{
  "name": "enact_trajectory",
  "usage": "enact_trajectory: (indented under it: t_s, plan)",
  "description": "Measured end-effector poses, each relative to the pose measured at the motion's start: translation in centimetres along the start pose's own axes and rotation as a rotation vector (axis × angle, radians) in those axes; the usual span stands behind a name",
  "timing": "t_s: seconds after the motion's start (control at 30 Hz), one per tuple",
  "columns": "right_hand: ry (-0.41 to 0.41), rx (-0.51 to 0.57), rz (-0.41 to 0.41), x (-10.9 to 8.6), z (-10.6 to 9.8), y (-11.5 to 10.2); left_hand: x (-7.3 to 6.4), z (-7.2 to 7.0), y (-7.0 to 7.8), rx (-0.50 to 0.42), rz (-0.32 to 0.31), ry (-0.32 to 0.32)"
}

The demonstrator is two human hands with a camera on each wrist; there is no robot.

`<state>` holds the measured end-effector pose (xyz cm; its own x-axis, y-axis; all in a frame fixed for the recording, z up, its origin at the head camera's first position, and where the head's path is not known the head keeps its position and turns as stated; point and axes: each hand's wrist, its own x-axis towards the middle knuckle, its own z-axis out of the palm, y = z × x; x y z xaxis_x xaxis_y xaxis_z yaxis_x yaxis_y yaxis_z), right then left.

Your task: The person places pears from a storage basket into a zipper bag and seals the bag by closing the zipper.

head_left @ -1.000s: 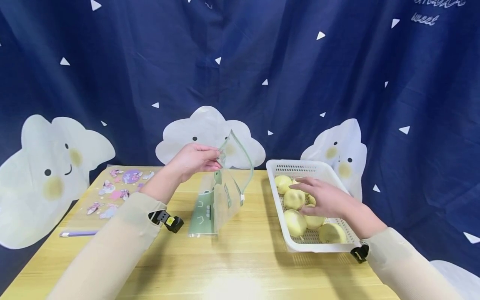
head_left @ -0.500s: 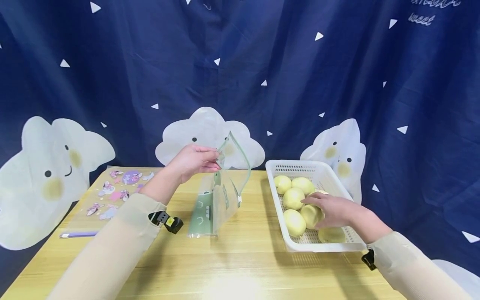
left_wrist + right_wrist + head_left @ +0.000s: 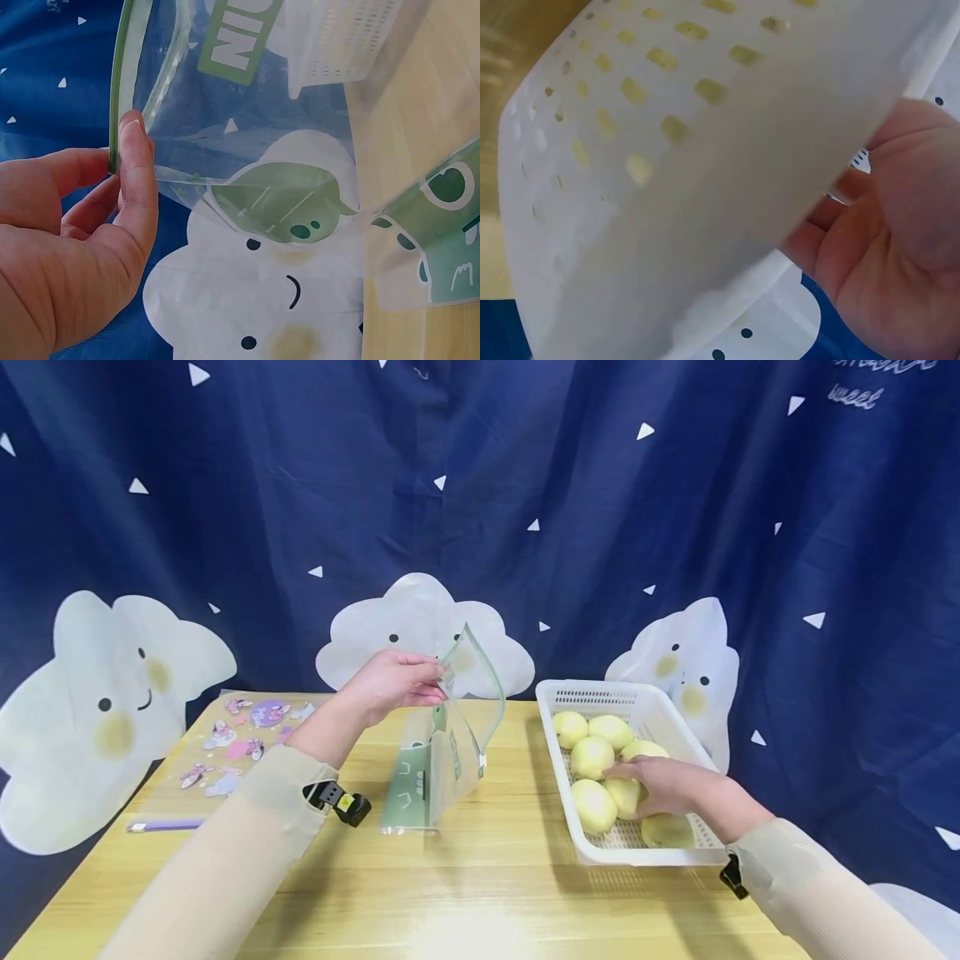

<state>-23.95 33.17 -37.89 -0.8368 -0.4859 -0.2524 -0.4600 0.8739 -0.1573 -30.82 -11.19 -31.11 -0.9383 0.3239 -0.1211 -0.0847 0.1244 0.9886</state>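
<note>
My left hand [image 3: 397, 678] pinches the upper edge of a clear slider zip bag [image 3: 408, 789] with green cartoon print. The bag stands upright with its mouth spread apart. In the left wrist view, thumb and fingers meet at the green zip strip [image 3: 115, 97]. At the right, my right hand [image 3: 667, 783] reaches into a white plastic basket [image 3: 558, 793], its fingers curled round a pale yellow, roundish fruit [image 3: 622, 795]. Several like fruits [image 3: 592, 806] lie around it. The basket wall [image 3: 705, 195] hides the fingertips in the right wrist view.
Another clear zip bag [image 3: 232, 752] with pink and purple print lies flat at the left of the wooden table [image 3: 480, 877], partly behind the left forearm. A dark blue curtain [image 3: 480, 510] with white clouds hangs behind the table.
My right hand has lowered from over the fruits into the basket, and its fingers have closed in round one fruit. The left hand and bag have stayed nearly still.
</note>
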Motion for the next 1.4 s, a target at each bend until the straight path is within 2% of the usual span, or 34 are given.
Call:
enact_trajectory:
  t_s: [0.33, 0.5, 0.67, 0.87, 0.97, 1.07, 1.23, 1.4]
  plan:
    - [0.005, 0.04, 0.01, -0.3, -1.1, 0.2, -0.2, 0.0, 0.1, -0.033, 0.011, -0.009]
    - [0.082, 0.071, -0.035, -0.8, -1.7, 0.4, -0.1, 0.0, 0.0, -0.04, 0.01, -0.011]
    - [0.249, 0.021, -0.075, -0.9, -1.8, 0.3, -0.1, 0.1, 0.0, -0.045, 0.011, -0.012]
    - [0.543, -0.026, -0.099, -0.2, -1.9, -0.7, -0.2, 0.2, -0.1, -0.054, 0.007, -0.003]
    - [0.693, -0.023, -0.116, 0.6, -2.1, -1.3, -0.2, 0.2, -0.3, -0.056, 0.01, -0.001]
    - [0.785, 0.013, -0.112, 1.4, -2.6, -2.3, -0.2, 0.2, -0.3, -0.053, 0.012, 0.003]
    - [0.774, 0.147, -0.031, 2.5, -4.2, -5.0, 0.0, 0.1, -0.4, -0.047, 0.009, 0.014]
    - [0.761, 0.248, -0.032, 3.8, -5.5, -7.6, 0.1, 0.2, -0.2, -0.059, 0.003, 0.026]
